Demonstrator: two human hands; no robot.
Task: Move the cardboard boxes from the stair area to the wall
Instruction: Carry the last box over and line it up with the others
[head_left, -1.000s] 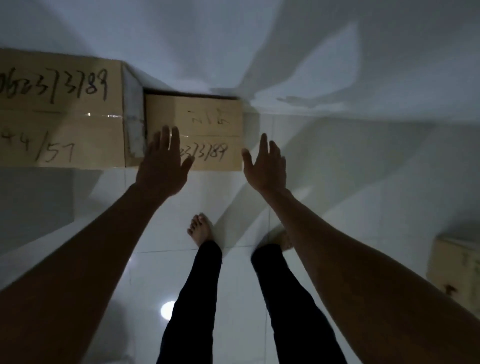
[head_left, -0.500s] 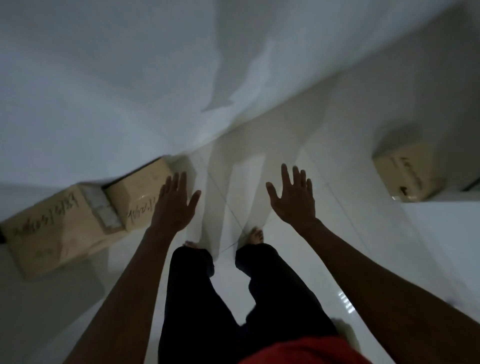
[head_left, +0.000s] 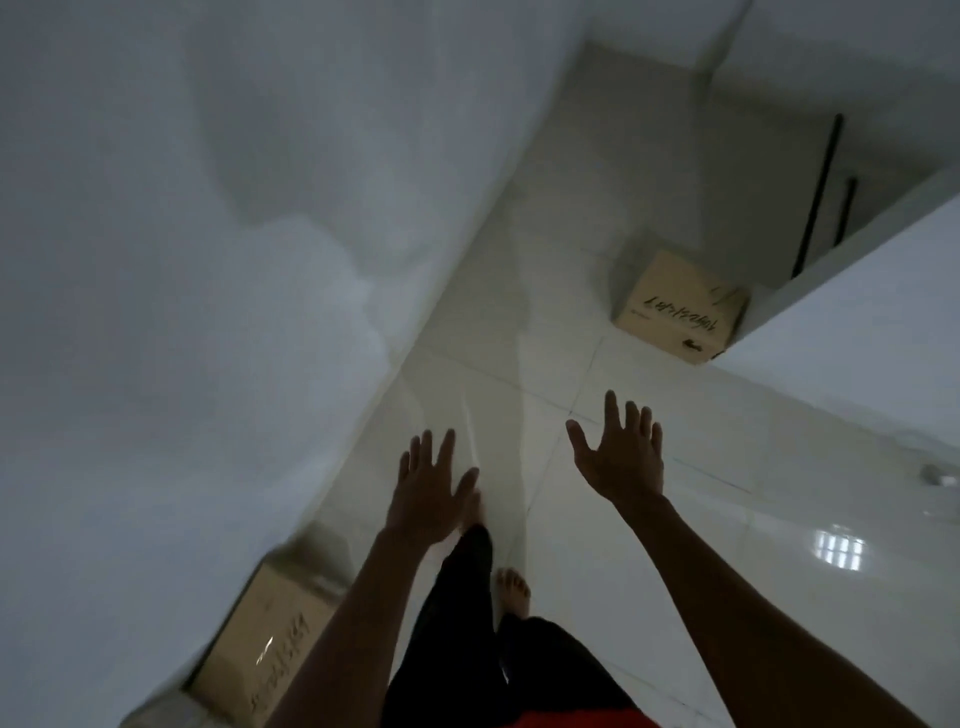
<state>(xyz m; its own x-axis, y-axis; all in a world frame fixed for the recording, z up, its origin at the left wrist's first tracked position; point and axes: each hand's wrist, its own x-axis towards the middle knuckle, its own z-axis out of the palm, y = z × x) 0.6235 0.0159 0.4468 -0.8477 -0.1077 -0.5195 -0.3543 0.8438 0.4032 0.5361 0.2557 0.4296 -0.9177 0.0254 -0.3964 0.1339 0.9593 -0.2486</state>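
A cardboard box (head_left: 680, 306) with black handwriting stands on the floor ahead to the right, against the low white ledge by the stairs. Another cardboard box (head_left: 265, 644) sits against the white wall at the lower left, partly hidden by my left forearm. My left hand (head_left: 431, 493) is stretched out in front of me, fingers spread, holding nothing. My right hand (head_left: 621, 452) is raised beside it, also spread and empty. Both hands are well short of the far box.
The white wall (head_left: 208, 260) runs along the left. Glossy white floor tiles (head_left: 779, 519) stretch ahead and right. A white ledge (head_left: 857, 312) and dark stair railing posts (head_left: 821, 192) stand at the upper right. My bare feet and dark trousers are below.
My view has swung right, away from the boxes at the wall. The box by the stairs now lies more ahead and closer. Both hands stay empty and spread.
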